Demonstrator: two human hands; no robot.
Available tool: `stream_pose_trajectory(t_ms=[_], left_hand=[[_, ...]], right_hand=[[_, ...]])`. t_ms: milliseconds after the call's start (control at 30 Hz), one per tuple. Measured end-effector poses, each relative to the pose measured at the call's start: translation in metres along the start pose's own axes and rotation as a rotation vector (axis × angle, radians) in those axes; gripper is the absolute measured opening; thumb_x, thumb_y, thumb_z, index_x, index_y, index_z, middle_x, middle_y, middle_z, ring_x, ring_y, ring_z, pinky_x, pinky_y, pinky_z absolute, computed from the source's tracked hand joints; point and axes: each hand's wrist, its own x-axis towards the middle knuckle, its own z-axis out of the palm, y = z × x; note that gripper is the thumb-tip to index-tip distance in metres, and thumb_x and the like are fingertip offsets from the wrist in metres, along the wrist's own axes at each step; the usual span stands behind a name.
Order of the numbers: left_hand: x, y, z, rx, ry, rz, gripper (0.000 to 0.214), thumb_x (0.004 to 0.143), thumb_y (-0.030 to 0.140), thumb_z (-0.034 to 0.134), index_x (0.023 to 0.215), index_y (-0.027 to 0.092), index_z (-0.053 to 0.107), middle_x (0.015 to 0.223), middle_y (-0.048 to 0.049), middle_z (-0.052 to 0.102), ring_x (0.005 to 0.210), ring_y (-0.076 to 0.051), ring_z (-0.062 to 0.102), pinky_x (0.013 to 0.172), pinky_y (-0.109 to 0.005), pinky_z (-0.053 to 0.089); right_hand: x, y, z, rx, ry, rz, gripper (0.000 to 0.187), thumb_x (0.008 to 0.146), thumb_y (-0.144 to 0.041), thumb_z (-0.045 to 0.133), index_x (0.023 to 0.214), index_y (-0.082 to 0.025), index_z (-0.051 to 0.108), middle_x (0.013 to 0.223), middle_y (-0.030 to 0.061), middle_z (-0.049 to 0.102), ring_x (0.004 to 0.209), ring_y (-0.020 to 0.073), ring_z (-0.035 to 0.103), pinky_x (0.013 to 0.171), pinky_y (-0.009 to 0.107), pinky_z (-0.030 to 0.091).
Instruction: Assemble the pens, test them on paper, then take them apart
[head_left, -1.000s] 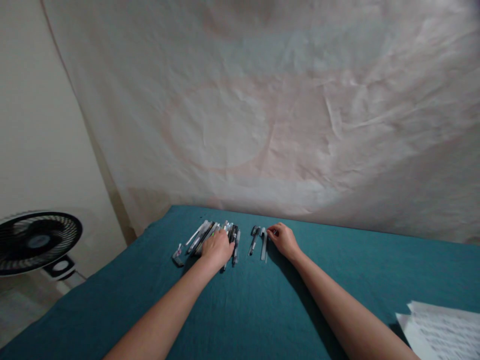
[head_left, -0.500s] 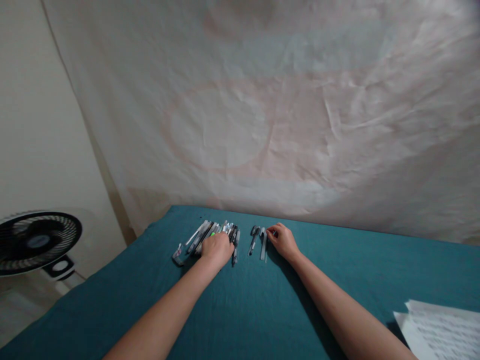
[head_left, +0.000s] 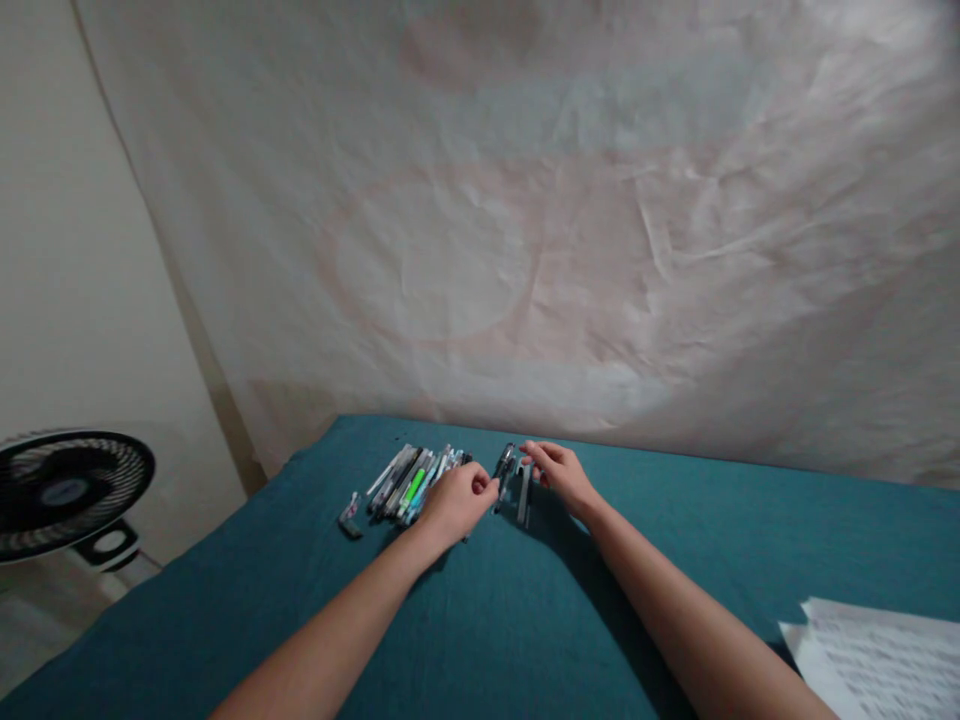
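My left hand (head_left: 459, 500) is closed, thumb and fingertips pinching a dark pen (head_left: 505, 462) that slants up and away to the right. Under and beside that hand lies a row of pens and markers (head_left: 394, 482), one of them with a bright green barrel (head_left: 413, 484). To its right, my right hand (head_left: 561, 474) hovers with fingers slightly bent and apart, holding nothing that I can see. Just below those fingers, a clear ruler-like strip (head_left: 523, 498) lies on the cloth. Other dark pens near the held one are partly hidden.
A green cloth (head_left: 510, 620) covers the table. Left of the row is a small grey-and-white object (head_left: 350, 516), perhaps an eraser. Written sheets of paper (head_left: 877, 655) lie at the front right. A black fan (head_left: 67, 495) stands beyond the left edge; a hanging sheet (head_left: 480, 250) closes the back.
My left hand has moved right from the row with a dark pen in its fingers, uncovering the green marker. My right hand has lifted slightly from beside the clear strip, its fingers spreading.
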Motion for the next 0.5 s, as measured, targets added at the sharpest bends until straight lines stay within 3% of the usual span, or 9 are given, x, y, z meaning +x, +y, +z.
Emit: stream_pose_trajectory(t_ms=[133,367,500], left_hand=[[-0.004,0.005,0.012,-0.303,-0.042,0.069,0.028,0.07,0.042,0.05,0.061,0.016,0.056,0.058,-0.0022,0.056,0.054,-0.011,0.048,0.05,-0.021,0.033],[-0.012,0.016,0.024,-1.014,-0.371,-0.286,0.032,0.075,0.042,0.048,0.086,0.013,0.052,0.075,-0.0048,0.056,0.057,-0.009,0.051,0.054,-0.022,0.039],[-0.013,0.02,0.029,-1.191,-0.351,-0.318,0.032,0.076,0.041,0.047,0.089,0.011,0.051,0.069,-0.0013,0.049,0.052,-0.004,0.043,0.046,-0.016,0.03]], right_hand=[[-0.005,-0.014,0.005,0.212,-0.168,0.069,0.04,0.07,-0.052,0.049,0.069,-0.013,0.057,0.049,-0.0039,0.044,0.041,0.0049,0.034,0.041,0.018,0.026],[-0.008,-0.022,0.006,0.284,-0.212,0.124,0.036,0.065,-0.049,0.057,0.067,-0.013,0.056,0.051,-0.0036,0.045,0.043,0.0045,0.033,0.041,0.018,0.023],[-0.01,-0.025,0.008,0.27,-0.286,0.131,0.034,0.065,-0.046,0.059,0.065,-0.013,0.055,0.053,-0.0028,0.048,0.044,0.0045,0.036,0.041,0.017,0.025]])
